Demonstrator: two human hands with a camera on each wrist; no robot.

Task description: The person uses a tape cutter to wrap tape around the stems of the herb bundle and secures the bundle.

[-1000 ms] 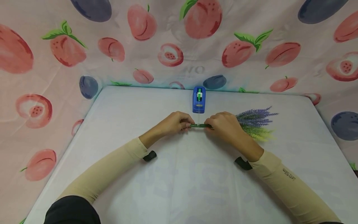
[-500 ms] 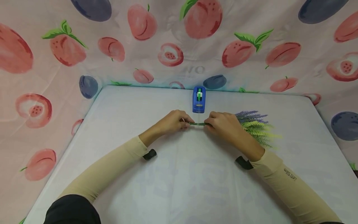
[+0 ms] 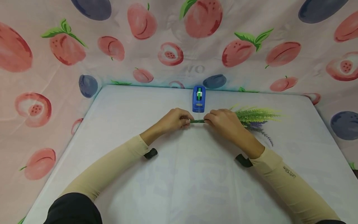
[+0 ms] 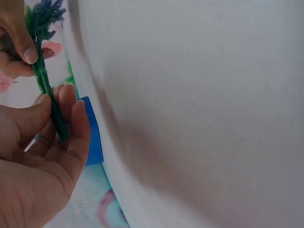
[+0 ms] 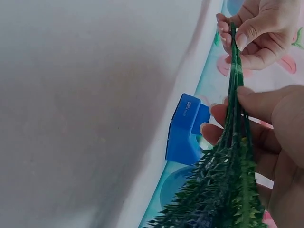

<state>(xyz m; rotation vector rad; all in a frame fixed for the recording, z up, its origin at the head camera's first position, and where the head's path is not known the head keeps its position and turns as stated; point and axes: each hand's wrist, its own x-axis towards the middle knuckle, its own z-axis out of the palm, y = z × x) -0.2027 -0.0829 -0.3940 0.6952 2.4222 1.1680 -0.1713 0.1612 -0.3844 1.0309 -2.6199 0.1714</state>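
Observation:
A bunch of artificial lavender point(image 3: 255, 115) with yellow-green and purple sprigs lies level between my two hands in the head view. Its sprigs fan out to the right, past my right hand point(image 3: 226, 123). That hand pinches the green stems point(image 5: 233, 102) below the sprigs, thumb on one side and fingers on the other. My left hand point(image 3: 177, 119) pinches the stem ends point(image 4: 58, 121) between thumb and fingers. A shiny, clear band point(image 5: 236, 69) circles the stems between the hands. Just beyond the hands stands a blue tape dispenser point(image 3: 198, 107) with a green core.
The white-covered table point(image 3: 173, 174) stretches under both arms. Behind and to the left hangs a fruit-patterned cloth point(image 3: 117, 68). Small black pieces point(image 3: 151, 153) sit at both wrists, next to the beige sleeves point(image 3: 112, 168).
The bunch has rolled about its stems: the yellow-green sprigs moved from the near side to the far side, the purple ones to the near side. Both hands rose slightly in view.

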